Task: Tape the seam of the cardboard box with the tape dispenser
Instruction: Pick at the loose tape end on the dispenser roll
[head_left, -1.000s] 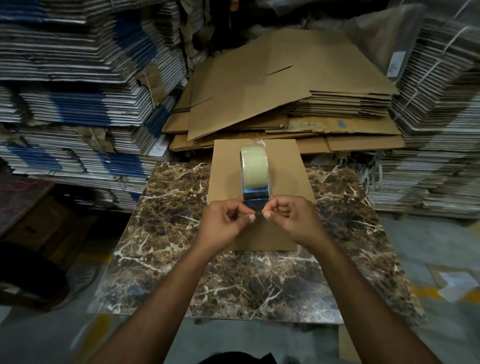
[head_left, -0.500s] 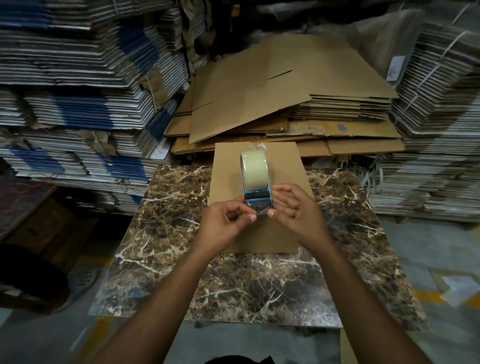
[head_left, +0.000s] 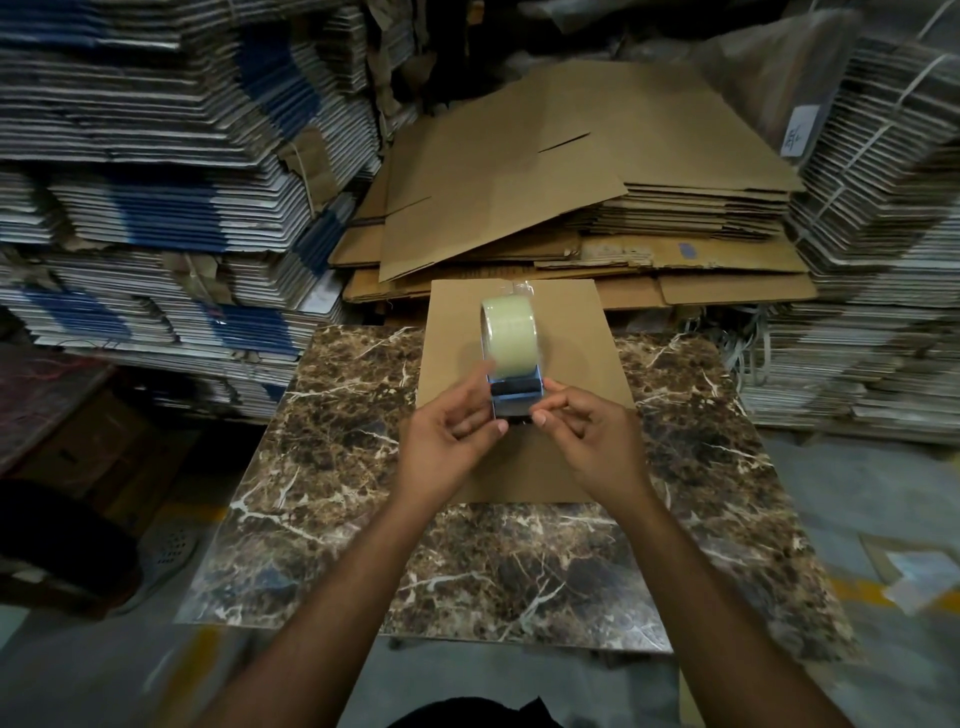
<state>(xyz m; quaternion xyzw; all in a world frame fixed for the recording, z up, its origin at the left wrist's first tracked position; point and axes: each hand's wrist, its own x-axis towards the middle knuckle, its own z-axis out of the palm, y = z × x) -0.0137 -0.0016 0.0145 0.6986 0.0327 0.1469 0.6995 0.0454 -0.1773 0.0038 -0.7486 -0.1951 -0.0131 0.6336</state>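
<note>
1. Since the earlier frames the left hand (head_left: 451, 439) has loosened, its fingers now spread along the left side of the tape dispenser (head_left: 511, 371), and the dispenser sits a little higher.
2. The tape dispenser, blue-framed with a pale roll of tape, is held upright between both hands, above the flat cardboard box (head_left: 571, 332).
3. The left hand cups its left side, thumb near the lower end; the right hand (head_left: 584, 434) pinches thumb and forefinger together at the lower right corner.
4. The cardboard box lies flat on the marbled worktop (head_left: 337, 441), its far edge overhanging.
5. Stacks of flattened cartons (head_left: 571, 171) fill the background.
</note>
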